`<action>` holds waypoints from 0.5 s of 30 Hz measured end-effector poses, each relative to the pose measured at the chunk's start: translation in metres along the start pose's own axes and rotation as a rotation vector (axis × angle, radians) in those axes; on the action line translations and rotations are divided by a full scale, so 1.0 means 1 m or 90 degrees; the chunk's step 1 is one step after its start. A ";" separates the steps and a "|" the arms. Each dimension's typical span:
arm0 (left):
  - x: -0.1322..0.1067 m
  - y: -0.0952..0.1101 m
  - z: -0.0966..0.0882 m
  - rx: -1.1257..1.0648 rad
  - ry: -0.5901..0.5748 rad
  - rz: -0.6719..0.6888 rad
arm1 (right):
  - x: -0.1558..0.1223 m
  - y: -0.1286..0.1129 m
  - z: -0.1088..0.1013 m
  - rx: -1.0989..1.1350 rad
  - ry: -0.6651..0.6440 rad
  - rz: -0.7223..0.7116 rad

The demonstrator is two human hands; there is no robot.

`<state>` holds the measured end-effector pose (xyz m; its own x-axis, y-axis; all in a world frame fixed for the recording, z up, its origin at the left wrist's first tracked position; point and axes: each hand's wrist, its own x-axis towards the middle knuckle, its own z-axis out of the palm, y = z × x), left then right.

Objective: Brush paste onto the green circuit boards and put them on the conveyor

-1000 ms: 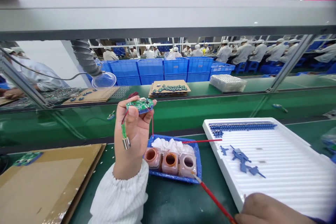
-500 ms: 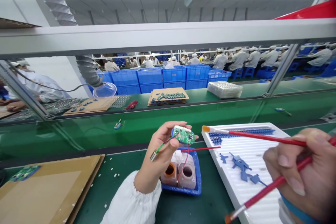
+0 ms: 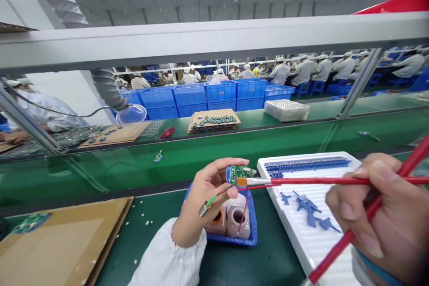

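Got a green circuit board [image 3: 240, 171] pinched in left hand [image 3: 197, 191], above the blue basket [image 3: 254, 221]. Gripping two red brushes [image 3: 311, 181] in right hand [image 3: 398, 221], apparently touching one to the board's edge. Looks mid-brushing tbh; can't tell done from undone among the small boards [image 3: 219, 119] on the cardboard [image 3: 231, 113].

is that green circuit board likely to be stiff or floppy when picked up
The green circuit board is probably stiff: it looks flat and unbent in the left hand. Its hanging red wire seems floppy, curving freely, and could snag when the board moves.
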<state>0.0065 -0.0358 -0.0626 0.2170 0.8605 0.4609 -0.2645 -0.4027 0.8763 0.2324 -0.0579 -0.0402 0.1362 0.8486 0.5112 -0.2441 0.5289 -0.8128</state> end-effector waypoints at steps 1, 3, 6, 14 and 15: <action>0.000 0.000 0.000 0.000 0.002 -0.004 | 0.000 0.001 0.000 -0.005 0.004 -0.009; 0.001 0.002 0.000 -0.001 -0.001 -0.009 | -0.001 0.003 -0.001 -0.016 -0.002 -0.040; 0.004 0.004 0.002 -0.012 -0.013 -0.010 | -0.003 0.005 -0.004 -0.025 -0.005 -0.076; 0.004 0.004 0.004 -0.034 -0.018 -0.020 | -0.006 0.004 -0.005 -0.061 0.064 -0.100; 0.004 0.004 0.003 -0.031 -0.018 -0.021 | -0.006 0.003 -0.004 -0.075 0.064 -0.095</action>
<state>0.0096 -0.0348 -0.0570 0.2530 0.8634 0.4366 -0.3019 -0.3583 0.8835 0.2350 -0.0615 -0.0475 0.2594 0.7546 0.6027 -0.1005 0.6418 -0.7603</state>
